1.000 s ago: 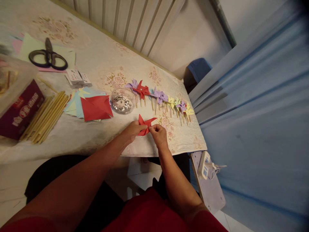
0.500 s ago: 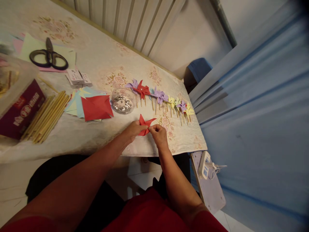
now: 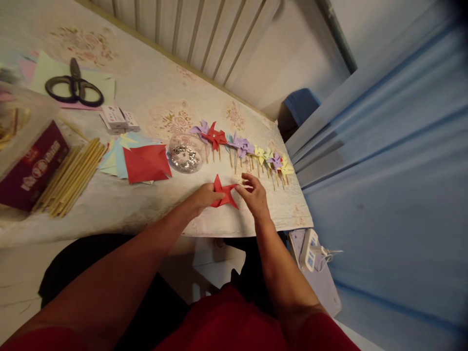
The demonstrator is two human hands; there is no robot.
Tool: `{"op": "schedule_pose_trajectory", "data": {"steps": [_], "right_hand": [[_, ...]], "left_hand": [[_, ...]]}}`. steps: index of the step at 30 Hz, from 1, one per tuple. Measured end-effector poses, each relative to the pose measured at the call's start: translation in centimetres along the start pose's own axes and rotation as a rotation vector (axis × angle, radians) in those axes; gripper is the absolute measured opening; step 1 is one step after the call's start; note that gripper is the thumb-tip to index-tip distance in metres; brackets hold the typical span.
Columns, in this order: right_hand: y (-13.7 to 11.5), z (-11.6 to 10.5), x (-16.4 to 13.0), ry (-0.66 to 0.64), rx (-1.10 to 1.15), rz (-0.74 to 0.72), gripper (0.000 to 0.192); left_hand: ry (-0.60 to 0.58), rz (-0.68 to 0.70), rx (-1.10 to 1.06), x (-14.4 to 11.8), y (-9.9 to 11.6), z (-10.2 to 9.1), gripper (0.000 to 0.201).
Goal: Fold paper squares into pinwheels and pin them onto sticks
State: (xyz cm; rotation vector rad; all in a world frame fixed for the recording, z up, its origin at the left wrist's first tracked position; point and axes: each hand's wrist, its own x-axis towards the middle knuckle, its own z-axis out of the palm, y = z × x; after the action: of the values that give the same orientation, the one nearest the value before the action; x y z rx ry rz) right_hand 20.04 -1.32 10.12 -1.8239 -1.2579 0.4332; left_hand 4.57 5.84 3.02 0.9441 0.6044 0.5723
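A red paper pinwheel (image 3: 228, 196), partly folded, is held above the near edge of the table. My left hand (image 3: 205, 196) grips its left side, with the thumb pressed on the paper near the centre. At the right, my right hand (image 3: 253, 194) pinches one red point between thumb and index finger, the other fingers lifted and spread. Just beyond my left hand sits a clear round container of small shiny metal pins (image 3: 185, 155). Flat red paper (image 3: 147, 163) lies to the left on light blue and pale green sheets.
Several finished pinwheels (image 3: 241, 145) on sticks line the table's far right side. At left are a bundle of sticks (image 3: 71, 178), a plastic tub (image 3: 34, 161), small white boxes (image 3: 119, 118) and scissors (image 3: 75, 87) on paper. A power strip (image 3: 310, 249) rests below the right edge.
My right hand has moved right and slightly up from the pinwheel's centre, now pinching a right-hand point with its fingers spread more. The left hand keeps its hold.
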Motion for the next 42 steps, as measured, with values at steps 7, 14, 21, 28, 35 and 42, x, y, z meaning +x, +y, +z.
{"op": "schedule_pose_trajectory", "data": {"steps": [7, 14, 21, 28, 35, 42], "right_hand": [[-1.1, -0.4, 1.4, -0.450, -0.137, -0.043, 0.017], [-0.1, 0.8, 1.1, -0.574, -0.158, 0.020, 0.012], [0.4, 0.7, 0.9, -0.674, -0.110, 0.039, 0.018], [1.0, 0.5, 0.4, -0.613, 0.081, 0.195, 0.019], [2.7, 2.2, 0.1, -0.281, 0.308, 0.290, 0.023], [2.6, 4.0, -0.9, -0.098, 0.356, 0.340, 0.026]], "left_hand": [[-0.098, 0.025, 0.199, -0.3, 0.4, 0.1, 0.018], [-0.039, 0.064, 0.391, -0.5, 0.7, -0.1, 0.008], [-0.089, 0.043, 0.409, -0.6, 0.4, -0.2, 0.005], [-0.100, -0.045, 0.233, -0.4, 0.6, -0.3, 0.012], [-0.003, -0.085, -0.163, -0.9, 1.7, -0.3, 0.041], [-0.004, -0.035, -0.151, -0.5, 0.2, 0.2, 0.040]]}}
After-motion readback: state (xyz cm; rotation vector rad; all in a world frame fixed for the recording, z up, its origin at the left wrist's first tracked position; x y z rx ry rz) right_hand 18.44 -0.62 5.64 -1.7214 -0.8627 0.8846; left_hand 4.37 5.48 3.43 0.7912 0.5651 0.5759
